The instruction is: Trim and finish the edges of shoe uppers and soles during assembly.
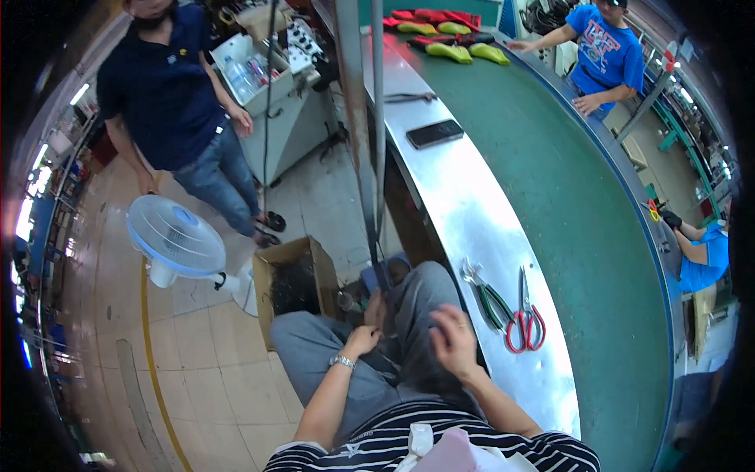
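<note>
Box (323, 271), dark tangle (294, 288) inside, left-beyond left hand (362, 341), grip unclear; right hand (454, 344) loose, half-curled; scissors (525, 297) right of fingers, axis fore-aft, blades away.

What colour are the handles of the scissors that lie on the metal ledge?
The handles are red; they show best in the head view.

Scissors (524, 294) fitted with red handles (520, 318), pliers (484, 296) sleeved in dark green, both set against silvery surface (487, 220) bordered by green belt (582, 236). Phone (435, 134) cased in black. Striped shirt (377, 440) patterned in black and white, worn with grey trousers (314, 346) and silver watch (342, 361). Yellow-green pieces (450, 53) set off by red ones (440, 16). Fan (174, 232) trimmed in pale blue over white. Beige tiled floor (236, 385) crossed by yellow line (149, 330). Co-worker's shirt (612, 51) shown in bright blue.
</note>
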The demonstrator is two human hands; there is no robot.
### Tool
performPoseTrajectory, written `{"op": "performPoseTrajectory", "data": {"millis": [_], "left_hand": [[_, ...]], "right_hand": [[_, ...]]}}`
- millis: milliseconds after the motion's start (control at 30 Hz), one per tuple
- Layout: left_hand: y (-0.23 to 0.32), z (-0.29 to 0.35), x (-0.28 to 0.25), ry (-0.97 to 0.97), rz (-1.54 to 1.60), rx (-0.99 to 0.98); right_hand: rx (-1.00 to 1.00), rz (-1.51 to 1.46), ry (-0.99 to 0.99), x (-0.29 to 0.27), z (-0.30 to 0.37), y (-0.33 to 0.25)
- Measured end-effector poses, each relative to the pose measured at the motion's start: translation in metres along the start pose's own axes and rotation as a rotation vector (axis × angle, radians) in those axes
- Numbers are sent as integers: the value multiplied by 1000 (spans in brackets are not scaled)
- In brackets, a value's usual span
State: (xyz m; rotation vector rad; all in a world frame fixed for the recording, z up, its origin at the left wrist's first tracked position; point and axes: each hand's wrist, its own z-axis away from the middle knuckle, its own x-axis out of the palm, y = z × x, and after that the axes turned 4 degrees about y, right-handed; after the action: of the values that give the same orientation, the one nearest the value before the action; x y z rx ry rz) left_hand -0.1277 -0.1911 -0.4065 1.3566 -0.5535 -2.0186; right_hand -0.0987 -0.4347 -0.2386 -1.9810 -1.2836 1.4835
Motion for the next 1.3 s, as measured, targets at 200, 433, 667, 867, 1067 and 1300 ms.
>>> {"op": "performPoseTrajectory", "data": {"millis": [200,433,667,867,1067,1300], "left_hand": [[14,-9,1,17,-29,76],[-9,-11,11,-17,-99,-156],[10,-12,1,-106,-121,-111],[-7,-14,9,-14,-57,-99],[-4,-17,7,-36,-81,-56],[2,-9,2,-69,-98,-92]], "right_hand": [[-198,260,-801,133,-1,42],[-21,180,-951,167,-1,55],[-4,138,-865,169,7,70],[-43,97,-768,177,8,73],[-11,198,-820,172,4,68],[64,222,-930,169,0,59]]}}
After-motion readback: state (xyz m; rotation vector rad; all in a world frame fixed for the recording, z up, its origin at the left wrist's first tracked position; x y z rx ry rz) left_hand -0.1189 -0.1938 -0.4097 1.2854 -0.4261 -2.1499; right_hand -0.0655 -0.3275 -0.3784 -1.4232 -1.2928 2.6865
